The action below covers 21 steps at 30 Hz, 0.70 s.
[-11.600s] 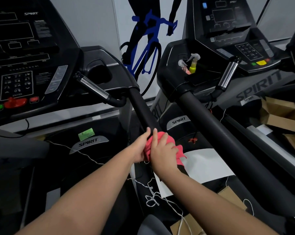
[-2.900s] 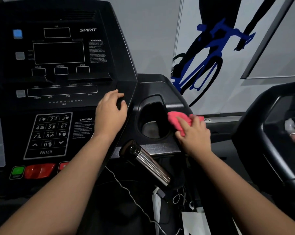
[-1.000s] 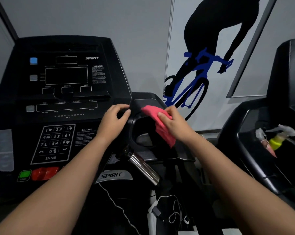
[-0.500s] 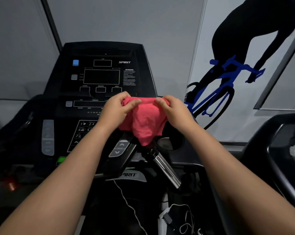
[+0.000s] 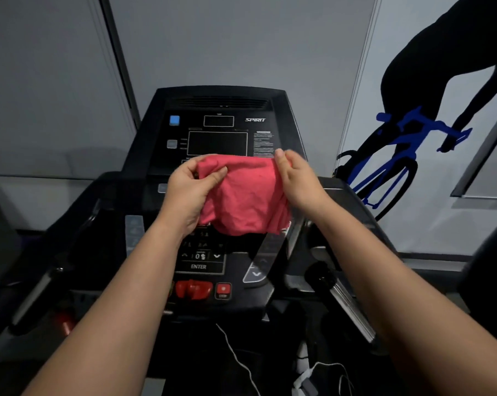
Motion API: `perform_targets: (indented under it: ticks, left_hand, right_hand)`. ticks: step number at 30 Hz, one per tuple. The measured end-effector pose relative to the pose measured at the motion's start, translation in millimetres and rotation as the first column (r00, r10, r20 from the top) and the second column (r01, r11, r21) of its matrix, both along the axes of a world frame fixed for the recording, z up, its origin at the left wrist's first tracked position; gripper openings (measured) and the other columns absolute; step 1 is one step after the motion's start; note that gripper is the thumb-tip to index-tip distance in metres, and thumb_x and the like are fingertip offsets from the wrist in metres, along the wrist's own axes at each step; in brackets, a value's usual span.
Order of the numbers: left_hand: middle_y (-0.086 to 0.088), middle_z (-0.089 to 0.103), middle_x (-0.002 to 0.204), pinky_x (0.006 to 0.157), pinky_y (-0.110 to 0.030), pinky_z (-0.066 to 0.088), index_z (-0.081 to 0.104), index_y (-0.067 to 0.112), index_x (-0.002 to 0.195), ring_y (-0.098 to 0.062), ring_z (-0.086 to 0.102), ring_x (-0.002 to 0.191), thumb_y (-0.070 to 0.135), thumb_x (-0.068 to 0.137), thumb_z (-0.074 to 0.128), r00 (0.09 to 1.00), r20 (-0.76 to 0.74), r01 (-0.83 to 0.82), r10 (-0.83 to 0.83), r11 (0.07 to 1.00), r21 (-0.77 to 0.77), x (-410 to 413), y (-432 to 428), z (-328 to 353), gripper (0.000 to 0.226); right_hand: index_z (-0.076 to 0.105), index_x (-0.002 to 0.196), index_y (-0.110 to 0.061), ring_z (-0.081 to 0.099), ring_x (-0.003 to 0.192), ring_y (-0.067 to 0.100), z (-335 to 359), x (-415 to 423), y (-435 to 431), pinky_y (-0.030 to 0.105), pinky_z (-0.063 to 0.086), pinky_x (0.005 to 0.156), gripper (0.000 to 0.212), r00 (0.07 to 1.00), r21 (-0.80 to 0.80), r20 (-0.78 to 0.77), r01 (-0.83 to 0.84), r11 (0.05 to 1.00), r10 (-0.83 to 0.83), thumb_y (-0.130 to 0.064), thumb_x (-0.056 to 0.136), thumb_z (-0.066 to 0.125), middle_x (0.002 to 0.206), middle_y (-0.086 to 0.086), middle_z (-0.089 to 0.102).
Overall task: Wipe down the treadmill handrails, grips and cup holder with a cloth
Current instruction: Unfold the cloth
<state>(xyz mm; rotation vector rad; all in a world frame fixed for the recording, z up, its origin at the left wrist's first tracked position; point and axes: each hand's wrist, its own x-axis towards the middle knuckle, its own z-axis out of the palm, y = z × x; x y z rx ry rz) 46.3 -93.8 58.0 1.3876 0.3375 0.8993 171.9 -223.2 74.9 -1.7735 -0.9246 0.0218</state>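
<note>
**Head view (sole cam).** Crumpled pink-red fabric cloth (image 5: 244, 198) is held up in the air in front of the black treadmill console (image 5: 218, 138). It touches no surface and hides the upper keypad.

- L hand (image 5: 191, 192) grips the top-left corner: thumb over bunched fabric, fingers curled behind.
- R hand (image 5: 298, 181) pinches the top-right edge, fingertips at the hem.
- Both hands are closed on the cloth. Its top edge is stretched between them and the rest hangs slack.

Judgement: this hold is for spreading or refolding to present a fresh face, not for wiping, as there is no contact w/ the treadmill at present.

- Chrome-and-black cylindrical R grip (image 5: 347, 307) sits low right, below the R forearm, well apart from the cloth.
- Matching L grip (image 5: 35, 295) sits low left, dim, also well apart.
- Cup holder: not made out. The area beside the console is dark and partly behind the R arm.
- Red safety key (image 5: 194, 288) and red stop button (image 5: 223, 290) lie below the cloth, untouched.
- Thin white cord (image 5: 235, 352) trails down from the console base.
- Blue-and-black cyclist wall graphic (image 5: 413, 144) is behind, at right.

Next move, est.: the cloth must come down onto a grip or rail. Which one, cannot tell.
</note>
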Motion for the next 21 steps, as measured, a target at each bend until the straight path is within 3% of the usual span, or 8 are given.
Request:
perform_targets:
  ticks: [2,6,9,11,13,16,18,21]
  left_hand:
    - [0.0,0.068,0.092,0.076,-0.022,0.052,0.066,0.019,0.094,-0.012,0.065,0.088,0.007,0.081,0.071,0.997,0.001,-0.071,0.071,0.995,0.068,-8,15,-1,0.018]
    - [0.006,0.069,0.091,0.074,-0.014,0.049,0.068,0.024,0.09,-0.002,0.064,0.084,0.012,0.081,0.073,0.991,-0.005,-0.134,0.137,0.973,0.186,-23,38,1,0.017]
    - [0.008,0.069,0.089,0.069,-0.011,0.049,0.069,0.024,0.09,0.001,0.064,0.08,0.014,0.08,0.074,0.985,-0.079,-0.133,0.154,0.965,0.227,-31,56,-2,0.016]
    - [0.009,0.068,0.087,0.068,-0.01,0.049,0.069,0.021,0.093,0.001,0.063,0.077,0.014,0.079,0.075,0.967,-0.193,-0.118,0.168,0.962,0.248,-31,73,-14,0.017]
    - [0.007,0.067,0.088,0.072,-0.013,0.05,0.067,0.017,0.097,-0.007,0.063,0.083,0.013,0.079,0.074,0.938,-0.304,-0.097,0.168,0.967,0.234,-28,85,-33,0.02]
    - [0.003,0.064,0.098,0.083,-0.021,0.047,0.066,0.012,0.107,-0.013,0.059,0.095,0.012,0.084,0.071,0.866,-0.446,-0.091,0.224,0.95,0.3,-23,95,-59,0.024]
    - [0.0,0.062,0.102,0.086,-0.02,0.043,0.065,0.007,0.112,-0.011,0.056,0.098,0.011,0.085,0.069,0.852,-0.442,-0.132,0.281,0.932,0.338,-19,100,-64,0.027]
    - [-0.003,0.064,0.106,0.084,-0.017,0.041,0.065,0.007,0.114,-0.013,0.058,0.1,0.011,0.085,0.069,0.864,-0.39,-0.171,0.319,0.913,0.369,-12,104,-64,0.029]
  right_hand:
    - [0.045,0.074,-0.012,0.039,0.061,0.009,-4,-6,14,0.022,0.031,0.054,0.035,1.0,-0.051,-0.015,-0.025,0.998,0.024,-0.034,0.101,0.038,0.065,-0.005,0.042]
    - [0.04,0.065,-0.019,0.032,0.041,0.007,-9,-17,36,0.021,0.026,0.04,0.038,0.91,0.061,-0.382,-0.148,0.987,0.16,-0.039,0.097,0.045,0.051,-0.007,0.035]
    - [0.051,0.07,-0.02,0.028,0.042,0.012,-19,-19,54,0.021,0.019,0.042,0.031,0.847,0.046,-0.489,-0.212,0.976,0.207,-0.039,0.093,0.054,0.054,-0.001,0.034]
    - [0.057,0.081,-0.019,0.034,0.047,0.012,-32,-19,65,0.021,0.024,0.042,0.019,0.875,-0.072,-0.458,-0.211,0.975,0.155,-0.034,0.091,0.059,0.062,0.001,0.042]
    - [0.057,0.083,-0.019,0.045,0.051,0.01,-46,-17,71,0.02,0.037,0.042,0.01,0.924,-0.193,-0.376,-0.149,0.97,0.067,-0.024,0.09,0.063,0.066,-0.002,0.052]
    - [0.058,0.09,-0.019,0.052,0.067,0.011,-66,-11,76,0.025,0.044,0.065,0.009,0.985,-0.302,-0.164,-0.003,0.953,-0.048,-0.013,0.087,0.065,0.074,-0.007,0.052]
    - [0.061,0.105,-0.013,0.053,0.079,0.012,-72,-10,78,0.021,0.041,0.071,0.018,0.988,-0.292,-0.113,0.065,0.954,-0.102,-0.012,0.087,0.064,0.084,-0.005,0.055]
    - [0.061,0.11,-0.009,0.055,0.088,0.013,-71,-12,79,0.014,0.035,0.071,0.023,0.986,-0.218,-0.057,0.143,0.965,-0.159,-0.011,0.088,0.063,0.09,-0.001,0.057]
